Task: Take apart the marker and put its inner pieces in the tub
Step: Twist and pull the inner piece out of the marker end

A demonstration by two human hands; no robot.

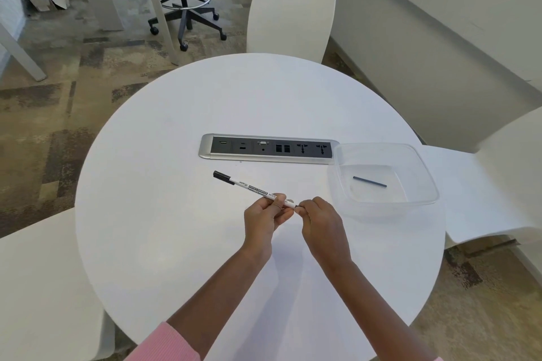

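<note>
Head view: over the round white table [205, 258], the left hand [265, 214] curls round the whiteboard marker [252, 187] near its rear end, and the right hand [318, 215] pinches that end's dark tip. The black cap points away leftward. Farther right, a clear plastic tub [431, 184] holds a thin dark rod [369, 181], beside the socket panel [268, 148].
</note>
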